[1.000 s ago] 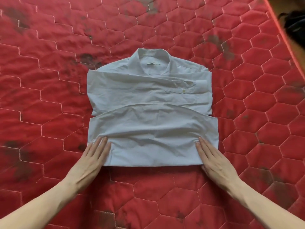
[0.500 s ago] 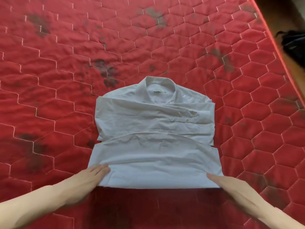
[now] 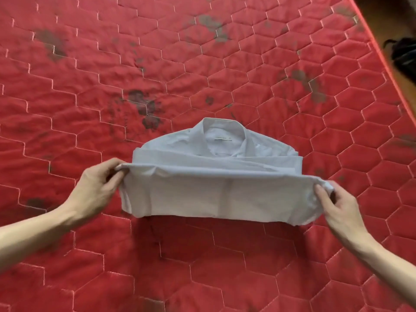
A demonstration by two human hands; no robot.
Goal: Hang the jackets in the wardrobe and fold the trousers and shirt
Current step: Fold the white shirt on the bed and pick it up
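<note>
Red quilted mattress (image 3: 225, 64), hexagon stitching, dark stains; one folded white shirt (image 3: 213, 194) lying on it, collar up.

I see both bare forearms reaching in from the near edge, angled inward toward the middle; my left hand (image 3: 96, 188) sits on the left, fingers curled and thumb on top, pinching the cloth edge of the shirt (image 3: 216, 192) it holds; my right hand (image 3: 337, 203) sits on the right, slightly nearer, thumb pressed on the near face of the fabric and fingers curled behind it; both wrists are roughly straight, the two hands well apart and raised at about the same height.
</note>
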